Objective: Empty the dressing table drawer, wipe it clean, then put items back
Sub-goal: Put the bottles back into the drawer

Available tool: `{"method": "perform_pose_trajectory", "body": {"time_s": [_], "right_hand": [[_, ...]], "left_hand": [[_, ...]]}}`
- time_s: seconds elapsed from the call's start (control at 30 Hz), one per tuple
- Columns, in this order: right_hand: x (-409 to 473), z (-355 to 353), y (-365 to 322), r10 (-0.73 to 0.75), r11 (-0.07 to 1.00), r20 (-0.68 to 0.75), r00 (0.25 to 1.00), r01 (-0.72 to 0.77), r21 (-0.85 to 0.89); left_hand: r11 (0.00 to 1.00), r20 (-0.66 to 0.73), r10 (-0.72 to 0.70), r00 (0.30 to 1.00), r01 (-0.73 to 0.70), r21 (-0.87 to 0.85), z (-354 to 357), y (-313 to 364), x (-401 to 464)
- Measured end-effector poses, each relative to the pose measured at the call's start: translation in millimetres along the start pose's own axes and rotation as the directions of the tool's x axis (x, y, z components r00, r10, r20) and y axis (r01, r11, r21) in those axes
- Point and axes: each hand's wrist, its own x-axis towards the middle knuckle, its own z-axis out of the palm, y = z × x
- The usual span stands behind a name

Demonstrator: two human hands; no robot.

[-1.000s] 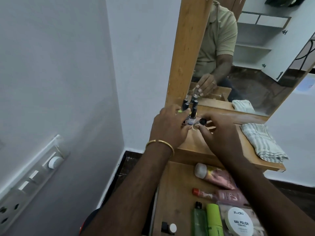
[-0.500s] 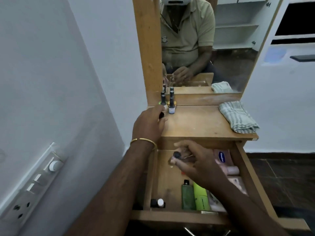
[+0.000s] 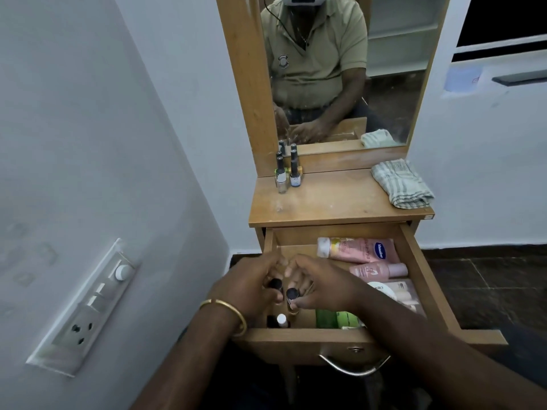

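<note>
Reaching into the open drawer (image 3: 420, 261), both hands work close together: the left hand (image 3: 245, 288) curls round a dark-capped bottle (image 3: 276, 283), and the right hand (image 3: 322, 288) pinches a second small bottle (image 3: 292, 293) by its neck, probably to lift two at once. Two nail polish bottles (image 3: 288, 173) stand grouped at the table's (image 3: 325, 199) back corner, leaving room for more. Half a second ago the left hand was up on the table; now it has come down into the drawer.

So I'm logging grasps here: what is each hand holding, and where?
Left hand grips a small black-capped bottle below its cap; right hand pinches another black-capped bottle just under the cap.
</note>
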Motion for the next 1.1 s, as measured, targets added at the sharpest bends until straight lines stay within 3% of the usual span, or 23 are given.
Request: {"method": "perform_pose_trajectory", "body": {"time_s": [0.3, 0.57, 1.1], "right_hand": [[1.1, 5.1, 7.4, 0.034, 0.999, 0.030, 0.999, -0.034, -0.013], [5.4, 11.7, 5.3, 0.091, 0.994, 0.079, 0.993, -0.085, -0.071], [9.6, 17.6, 10.7, 0.159, 0.972, 0.129, 0.979, -0.132, -0.196]], "left_hand": [[0.973, 0.080, -0.041, 0.996, 0.022, 0.230, 19.1, 8.2, -4.8], [0.937, 0.186, 0.037, 0.982, -0.099, 0.334, 17.8, 9.7, -0.7], [0.923, 0.207, 0.089, 0.974, -0.159, 0.349, 12.6, 3.6, 6.6]]}}
